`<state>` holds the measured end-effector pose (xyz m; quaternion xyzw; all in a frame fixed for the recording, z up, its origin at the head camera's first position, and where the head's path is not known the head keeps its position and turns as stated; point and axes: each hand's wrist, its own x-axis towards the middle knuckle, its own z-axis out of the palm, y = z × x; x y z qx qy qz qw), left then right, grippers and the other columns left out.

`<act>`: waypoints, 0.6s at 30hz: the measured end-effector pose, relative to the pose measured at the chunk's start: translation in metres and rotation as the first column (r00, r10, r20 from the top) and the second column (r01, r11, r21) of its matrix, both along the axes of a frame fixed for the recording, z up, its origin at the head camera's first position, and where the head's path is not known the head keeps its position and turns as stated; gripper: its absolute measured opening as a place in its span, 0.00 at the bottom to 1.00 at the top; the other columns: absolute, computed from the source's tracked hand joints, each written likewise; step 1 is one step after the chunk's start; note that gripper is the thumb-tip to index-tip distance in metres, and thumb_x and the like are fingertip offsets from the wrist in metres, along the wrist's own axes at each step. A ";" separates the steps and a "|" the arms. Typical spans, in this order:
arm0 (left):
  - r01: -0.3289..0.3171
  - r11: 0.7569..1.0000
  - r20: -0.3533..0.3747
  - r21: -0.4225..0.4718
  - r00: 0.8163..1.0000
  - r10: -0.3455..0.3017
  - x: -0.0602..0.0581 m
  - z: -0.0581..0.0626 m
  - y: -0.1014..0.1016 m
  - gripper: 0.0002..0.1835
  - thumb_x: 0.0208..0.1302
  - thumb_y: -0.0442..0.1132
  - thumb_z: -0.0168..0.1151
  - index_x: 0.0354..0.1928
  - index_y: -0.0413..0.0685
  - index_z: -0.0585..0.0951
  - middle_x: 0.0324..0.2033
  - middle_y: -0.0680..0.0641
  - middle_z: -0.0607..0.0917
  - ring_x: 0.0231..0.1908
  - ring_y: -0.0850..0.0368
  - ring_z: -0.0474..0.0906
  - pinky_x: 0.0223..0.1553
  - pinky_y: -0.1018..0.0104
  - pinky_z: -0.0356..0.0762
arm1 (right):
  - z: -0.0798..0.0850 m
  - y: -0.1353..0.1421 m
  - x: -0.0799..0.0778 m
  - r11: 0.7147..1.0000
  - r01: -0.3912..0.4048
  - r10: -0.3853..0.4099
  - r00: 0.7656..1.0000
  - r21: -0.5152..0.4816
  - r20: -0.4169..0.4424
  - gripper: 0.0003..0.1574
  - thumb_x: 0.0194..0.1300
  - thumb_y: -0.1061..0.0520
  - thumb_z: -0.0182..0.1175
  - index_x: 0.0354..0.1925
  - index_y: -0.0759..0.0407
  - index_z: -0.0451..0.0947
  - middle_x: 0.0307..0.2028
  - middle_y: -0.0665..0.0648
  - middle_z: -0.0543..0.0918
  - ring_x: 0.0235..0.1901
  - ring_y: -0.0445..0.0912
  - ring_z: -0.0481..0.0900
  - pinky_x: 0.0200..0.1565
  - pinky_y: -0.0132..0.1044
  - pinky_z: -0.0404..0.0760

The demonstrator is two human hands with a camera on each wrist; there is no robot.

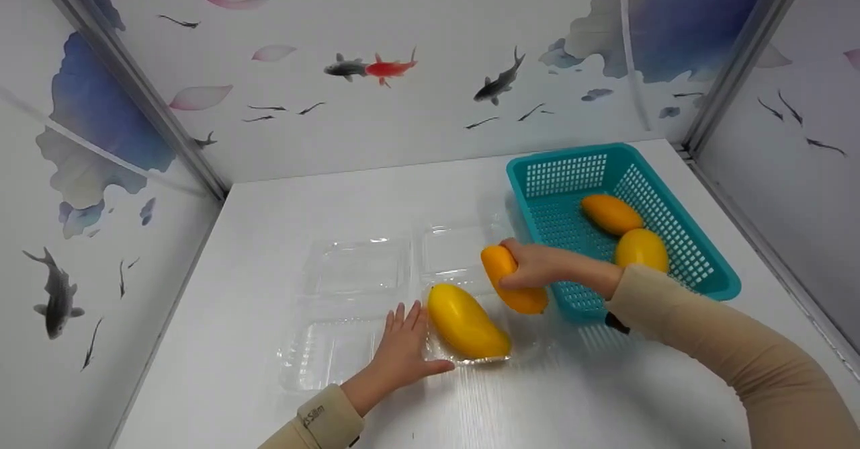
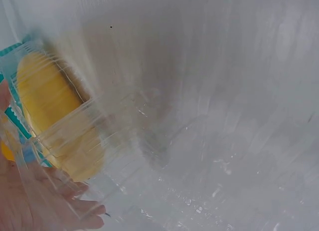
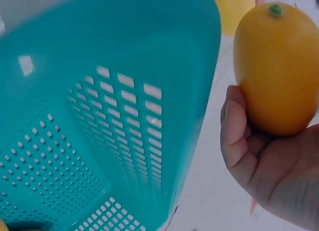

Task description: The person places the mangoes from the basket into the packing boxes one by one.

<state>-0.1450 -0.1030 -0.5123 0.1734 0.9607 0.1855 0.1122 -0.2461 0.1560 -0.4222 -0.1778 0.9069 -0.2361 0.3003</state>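
My right hand (image 1: 539,265) grips an orange-yellow mango (image 1: 519,296) just left of the teal basket, its fingers and thumb curled round the fruit. In the right wrist view this mango (image 3: 276,66) shows a small green stem spot at its end. A yellow mango (image 1: 468,322) lies in the near part of an opened clear plastic box (image 1: 457,251). Beside that mango my left hand (image 1: 403,349) rests at the box's left edge, fingers straight and spread. Through the clear plastic, the left wrist view shows the yellow mango (image 2: 50,99) and the fingers.
The teal perforated basket (image 1: 523,190) stands at the right, with an orange mango (image 1: 611,214) and a yellow mango (image 1: 641,249) inside. Another opened clear plastic box (image 1: 356,267) lies on the left of the white table (image 1: 269,214). Printed panels enclose the table's back and sides.
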 end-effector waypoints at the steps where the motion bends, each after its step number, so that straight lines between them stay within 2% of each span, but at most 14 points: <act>1: -0.001 1.000 0.002 0.000 1.000 0.001 0.000 0.000 0.000 0.55 0.47 0.65 0.63 0.66 0.33 0.56 0.68 0.36 0.54 0.67 0.35 0.44 0.65 0.43 0.37 | -0.002 -0.003 0.002 1.000 0.010 -0.010 1.000 0.011 -0.007 0.46 0.49 0.44 0.60 0.61 0.57 0.53 0.37 0.56 0.73 0.34 0.48 0.73 0.36 0.37 0.73; 12: -0.016 1.000 0.025 0.009 1.000 0.015 0.001 0.002 0.001 0.55 0.47 0.65 0.63 0.67 0.34 0.55 0.68 0.36 0.53 0.68 0.36 0.42 0.66 0.44 0.35 | -0.032 -0.022 0.022 0.990 0.044 -0.031 0.995 0.133 -0.096 0.50 0.49 0.43 0.63 0.65 0.55 0.53 0.33 0.54 0.74 0.30 0.47 0.72 0.36 0.37 0.73; 18: -0.019 1.000 0.041 -0.003 0.999 0.019 0.000 0.002 0.001 0.55 0.47 0.66 0.61 0.68 0.36 0.54 0.69 0.38 0.52 0.68 0.37 0.41 0.66 0.45 0.33 | -0.047 -0.025 0.027 0.976 0.065 -0.043 0.993 0.207 -0.110 0.52 0.49 0.42 0.64 0.66 0.56 0.53 0.36 0.55 0.74 0.33 0.48 0.71 0.40 0.39 0.74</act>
